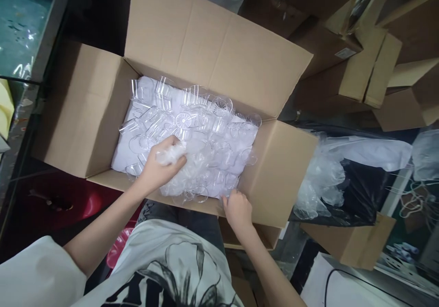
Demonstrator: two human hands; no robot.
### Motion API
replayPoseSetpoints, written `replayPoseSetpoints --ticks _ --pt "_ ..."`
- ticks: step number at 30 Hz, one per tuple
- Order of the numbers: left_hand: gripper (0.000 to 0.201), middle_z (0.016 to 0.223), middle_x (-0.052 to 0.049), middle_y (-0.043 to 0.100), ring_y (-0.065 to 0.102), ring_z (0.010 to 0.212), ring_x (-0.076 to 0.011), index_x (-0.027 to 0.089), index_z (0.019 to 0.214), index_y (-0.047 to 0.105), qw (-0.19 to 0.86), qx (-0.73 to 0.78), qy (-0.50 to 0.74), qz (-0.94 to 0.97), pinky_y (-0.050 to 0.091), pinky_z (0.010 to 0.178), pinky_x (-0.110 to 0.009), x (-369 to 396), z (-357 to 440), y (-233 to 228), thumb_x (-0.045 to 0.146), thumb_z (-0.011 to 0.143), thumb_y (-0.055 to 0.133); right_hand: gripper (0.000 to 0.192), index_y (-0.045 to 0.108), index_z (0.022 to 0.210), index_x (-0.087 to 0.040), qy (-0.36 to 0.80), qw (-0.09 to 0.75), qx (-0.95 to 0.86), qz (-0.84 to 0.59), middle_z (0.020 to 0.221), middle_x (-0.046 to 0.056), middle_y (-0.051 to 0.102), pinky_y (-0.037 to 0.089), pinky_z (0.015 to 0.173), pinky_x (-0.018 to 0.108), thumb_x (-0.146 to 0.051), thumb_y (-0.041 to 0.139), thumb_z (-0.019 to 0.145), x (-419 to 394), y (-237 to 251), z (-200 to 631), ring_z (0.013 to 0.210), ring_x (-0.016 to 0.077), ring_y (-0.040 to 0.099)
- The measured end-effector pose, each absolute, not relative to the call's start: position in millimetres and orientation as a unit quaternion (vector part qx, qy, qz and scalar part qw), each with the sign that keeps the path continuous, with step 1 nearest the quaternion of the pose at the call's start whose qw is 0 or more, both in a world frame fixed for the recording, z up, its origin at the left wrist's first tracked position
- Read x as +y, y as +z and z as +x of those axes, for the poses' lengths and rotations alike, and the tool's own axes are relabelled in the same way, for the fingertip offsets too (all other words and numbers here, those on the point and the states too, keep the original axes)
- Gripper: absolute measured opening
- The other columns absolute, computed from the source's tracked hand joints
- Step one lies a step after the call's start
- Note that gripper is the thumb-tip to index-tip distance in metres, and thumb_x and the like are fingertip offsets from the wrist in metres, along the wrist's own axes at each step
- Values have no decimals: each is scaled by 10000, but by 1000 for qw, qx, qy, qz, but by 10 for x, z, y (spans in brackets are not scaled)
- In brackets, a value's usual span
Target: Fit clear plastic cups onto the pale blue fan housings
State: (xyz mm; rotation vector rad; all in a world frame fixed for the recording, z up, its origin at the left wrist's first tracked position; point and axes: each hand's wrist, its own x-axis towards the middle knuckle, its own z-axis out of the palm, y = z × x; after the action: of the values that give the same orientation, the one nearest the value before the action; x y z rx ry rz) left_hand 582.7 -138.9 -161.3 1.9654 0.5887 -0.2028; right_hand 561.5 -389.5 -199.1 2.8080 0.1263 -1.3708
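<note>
My left hand (160, 166) is closed around a bunched clear plastic bag (192, 167), over the near part of an open cardboard box (209, 32). The bag's crumpled film spreads from my fingers toward the box's near edge. Under and around it, many clear plastic cups (154, 119) lie jumbled at different angles on a white lining (120, 153). My right hand (238, 208) is curled at the near rim of the box, right of the bag. Its fingertips are partly hidden, and I cannot tell whether they grip the rim, the lining or something small.
The box's flaps stand spread outward. More cardboard boxes (363, 64) are stacked at the upper right. Loose clear plastic film (318, 183) lies over black sheeting (363, 188) on the right. A green-topped table (24, 28) is at upper left, a red stool (78, 206) below it.
</note>
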Motion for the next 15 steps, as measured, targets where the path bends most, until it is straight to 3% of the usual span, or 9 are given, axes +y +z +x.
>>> replayPoseSetpoints --ticks 4,7,11,15 --pt "318 837 -8 630 585 698 -162 201 1048 591 455 132 -154 867 440 645 -264 -1312 5737 -1583 206 731 560 395 569 1167 -105 -414 6 58 909 1112 218 613 438 831 396 -275 596 813 -3873 -2134 5400 1071 343 546" --pt "397 851 -32 627 603 712 -187 261 1181 602 404 60 -219 886 447 644 -283 -1304 5680 -1596 361 797 582 289 613 1110 -162 -399 -22 55 915 1089 183 614 431 797 386 -220 513 846 -3932 -2268 5375 1010 312 553" --pt "273 759 -51 599 593 683 -182 187 869 698 390 45 -213 895 440 639 -283 -1351 5628 -1653 419 826 559 167 658 780 -169 -385 -102 34 917 886 145 650 420 758 369 -147 494 804 -4012 -2357 5412 904 282 562" --pt "246 705 -34 541 541 639 -152 163 650 614 457 110 -153 869 415 629 -273 -1370 5626 -1596 323 825 547 167 606 654 -182 -355 -236 6 905 761 101 649 416 784 366 -207 510 790 -4104 -2288 5456 840 257 571"
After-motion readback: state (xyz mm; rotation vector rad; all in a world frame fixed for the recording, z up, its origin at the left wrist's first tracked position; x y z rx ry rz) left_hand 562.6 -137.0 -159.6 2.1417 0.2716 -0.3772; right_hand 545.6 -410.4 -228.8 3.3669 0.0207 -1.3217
